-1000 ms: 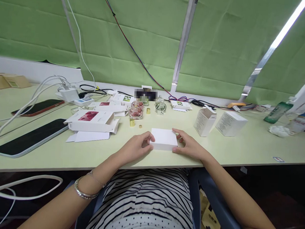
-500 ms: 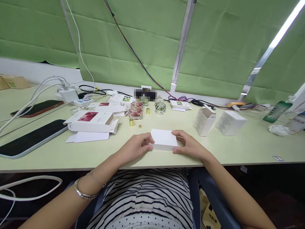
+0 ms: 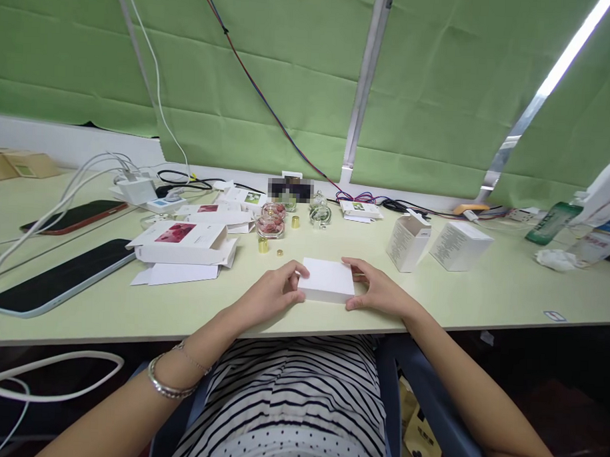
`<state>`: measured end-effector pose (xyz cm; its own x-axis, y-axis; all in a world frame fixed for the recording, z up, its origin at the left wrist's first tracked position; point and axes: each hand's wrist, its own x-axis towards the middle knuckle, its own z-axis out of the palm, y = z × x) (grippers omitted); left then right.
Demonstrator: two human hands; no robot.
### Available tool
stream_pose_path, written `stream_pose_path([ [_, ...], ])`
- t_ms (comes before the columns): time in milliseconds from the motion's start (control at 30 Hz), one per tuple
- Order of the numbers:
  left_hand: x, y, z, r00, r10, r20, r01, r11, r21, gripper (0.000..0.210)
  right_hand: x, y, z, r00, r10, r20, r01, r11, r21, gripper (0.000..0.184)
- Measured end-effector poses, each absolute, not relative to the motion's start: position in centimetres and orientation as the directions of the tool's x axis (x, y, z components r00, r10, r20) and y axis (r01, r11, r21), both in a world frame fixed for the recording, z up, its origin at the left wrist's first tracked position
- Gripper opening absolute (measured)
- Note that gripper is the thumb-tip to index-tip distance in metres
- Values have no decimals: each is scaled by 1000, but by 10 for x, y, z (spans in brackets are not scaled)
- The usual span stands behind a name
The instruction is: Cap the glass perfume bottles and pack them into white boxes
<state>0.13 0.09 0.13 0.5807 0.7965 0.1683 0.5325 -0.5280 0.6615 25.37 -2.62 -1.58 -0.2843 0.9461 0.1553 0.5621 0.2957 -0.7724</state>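
A plain white box (image 3: 327,278) lies flat on the pale tabletop close to the front edge. My left hand (image 3: 279,289) grips its left end, thumb at the near corner and fingers at the far one. At the right end, my right hand (image 3: 375,289) holds it the same way, with curled fingers and thumb. Beyond the box are a small gold ring (image 3: 279,253), a gold cap (image 3: 263,245) and a second gold cap (image 3: 296,222). Round glass bottles with pinkish contents (image 3: 271,222) and a clear glass bottle (image 3: 320,214) stand behind them.
Opened printed cartons (image 3: 184,241) are piled at left, beside a large phone (image 3: 58,276) and a red-edged phone (image 3: 80,215). Two white cartons, one open-topped (image 3: 408,242) and one closed (image 3: 462,245), stand at right. A green bottle (image 3: 554,222) and crumpled tissue (image 3: 559,259) lie farther right.
The white box has turned slightly, its left end shifting a little toward me. Both hands keep hold of it; the other things stay in place.
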Motion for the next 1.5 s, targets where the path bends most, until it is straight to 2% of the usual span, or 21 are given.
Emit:
stream_pose_path([
  [200, 2, 6, -6, 442, 860, 256, 567, -489, 663, 86, 253, -25, -14, -139, 977, 160, 521, 210, -827, 86],
  [300, 3, 8, -8, 377, 869, 320, 513, -484, 709, 101, 253, -24, -13, -81, 972, 220, 399, 234, -886, 89],
  [367, 4, 6, -7, 365, 875, 317, 398, -455, 796, 106, 247, -26, -12, -100, 953, 286, 281, 303, -911, 93],
  [433, 8, 0, -5, 432, 851, 298, 224, -421, 879, 103, 237, -29, -14, -141, 930, 340, 169, 361, -917, 97],
  [533, 13, -13, -1, 601, 755, 263, 72, -379, 923, 74, 217, -35, -19, -208, 907, 366, 65, 386, -920, 100],
  [633, 17, -23, 2, 660, 722, 208, 100, -359, 928, 51, 204, -38, -24, -254, 903, 347, 25, 365, -931, 102],
  [833, 15, -26, -1, 645, 732, 221, 137, -395, 909, 47, 203, -39, -29, -319, 874, 366, -17, 381, -924, 93],
  [967, 17, -24, -4, 617, 754, 227, 202, -430, 880, 49, 205, -39, -30, -321, 868, 378, 106, 429, -897, 86],
  [1067, 17, -23, -6, 593, 771, 232, 242, -446, 862, 50, 210, -42, -27, -317, 869, 380, 276, 468, -840, 83],
  [1100, 18, -22, -7, 586, 777, 230, 251, -444, 860, 49, 214, -43, -25, -294, 862, 413, 350, 499, -793, 84],
  [1167, 17, -21, -8, 575, 787, 226, 257, -435, 863, 45, 227, -44, -18, -161, 808, 566, 504, 561, -657, 83],
  [1233, 17, -19, -9, 576, 785, 228, 246, -432, 867, 43, 245, -42, -11, 74, 656, 751, 635, 550, -543, 78],
  [1300, 17, -19, -10, 588, 778, 222, 235, -426, 874, 42, 269, -37, -5, 320, 483, 815, 713, 443, -543, 75],
  [1367, 18, -20, -9, 600, 773, 205, 227, -411, 883, 40, 293, -29, -3, 475, 426, 770, 739, 282, -612, 84],
  [1433, 19, -21, -8, 605, 773, 190, 218, -390, 895, 38, 315, -20, -4, 494, 531, 688, 766, 110, -634, 93],
  [1500, 19, -23, -7, 611, 769, 188, 203, -382, 902, 37, 330, -13, -8, 443, 706, 553, 811, -53, -583, 80],
])
